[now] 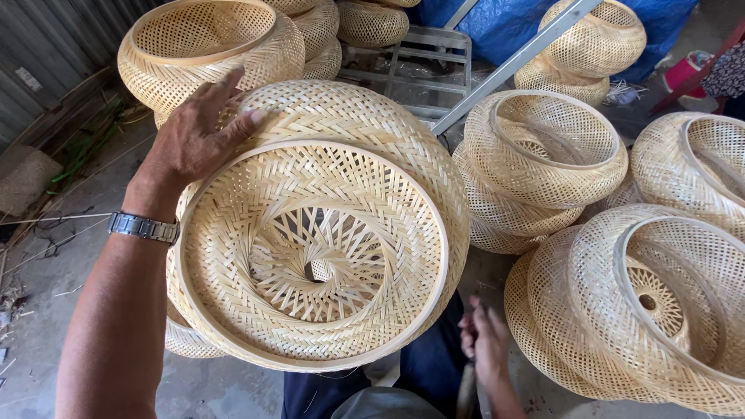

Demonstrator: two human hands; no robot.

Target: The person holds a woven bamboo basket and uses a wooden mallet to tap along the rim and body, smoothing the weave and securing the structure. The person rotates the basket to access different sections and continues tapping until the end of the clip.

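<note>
Where the woven piece sits: While it leans tilted against the person's lap, the bamboo lampshade (318,233) shows its open mouth to the camera, with the rim hoop facing up and toward the viewer.
Left hand: the left hand (198,132) lies flat on the upper outer wall of the shade, fingers (233,124) spread and pressing, not curled round anything; a metal wristwatch (143,227) is on that wrist.
Right hand: the right hand (485,341) is low beside the knee, fingers bent round a thin dark thing, too blurred to name.
Progress: judging by the look of it, the weave is closed, the spiral centre is formed and the rim hoop is fitted; what trimming or finishing remains cannot be read here.
Finished stock: a stack of woven shades at right (539,167), 1 large shade on its side (644,302) and another at upper left (206,46) look complete.
Edges: the held shade's right wall is near the right stack but apart from it.
Open room: bare concrete floor (46,310) lies to the left; the right side is crowded, and a metal bar (520,58) slants behind.
</note>
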